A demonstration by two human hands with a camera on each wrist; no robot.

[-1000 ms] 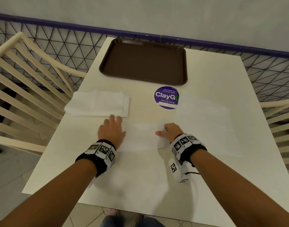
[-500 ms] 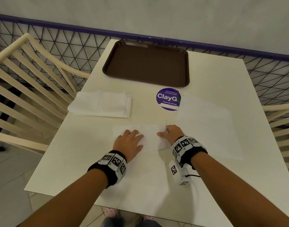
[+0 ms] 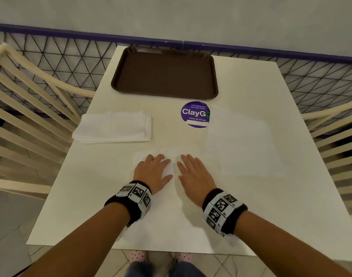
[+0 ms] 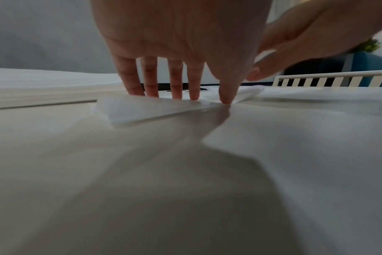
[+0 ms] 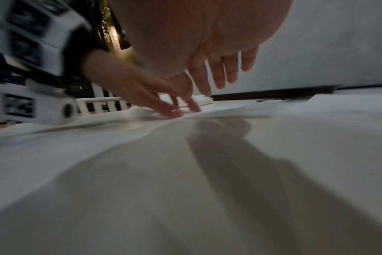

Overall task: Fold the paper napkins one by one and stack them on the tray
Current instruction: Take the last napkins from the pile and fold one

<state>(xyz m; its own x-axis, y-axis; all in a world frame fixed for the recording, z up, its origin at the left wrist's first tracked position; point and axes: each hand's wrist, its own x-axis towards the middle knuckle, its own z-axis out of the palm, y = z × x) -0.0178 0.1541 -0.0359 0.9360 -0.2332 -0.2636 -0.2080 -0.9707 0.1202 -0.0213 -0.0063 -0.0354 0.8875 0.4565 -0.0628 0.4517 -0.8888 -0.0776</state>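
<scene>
A white folded napkin (image 3: 171, 152) lies on the white table in front of me. My left hand (image 3: 154, 168) lies flat on its left half with straight fingers; in the left wrist view the fingertips (image 4: 177, 89) press the napkin (image 4: 142, 110) down. My right hand (image 3: 193, 172) is spread flat over the right half, fingers (image 5: 218, 74) straight, and I cannot tell if they touch the paper. A stack of unfolded napkins (image 3: 115, 126) sits at the left. The brown tray (image 3: 165, 74) at the table's far edge holds nothing.
A round purple sticker (image 3: 195, 114) is stuck between tray and napkin. A large thin white sheet (image 3: 241, 140) lies at the right, and another (image 3: 171, 216) under my wrists. Cream slatted chairs (image 3: 21, 116) flank the table. A black mesh railing (image 3: 71, 56) runs behind.
My left hand slid right from the napkin's left edge to its middle. My right hand, earlier curled at the right edge, now lies flat with straight fingers.
</scene>
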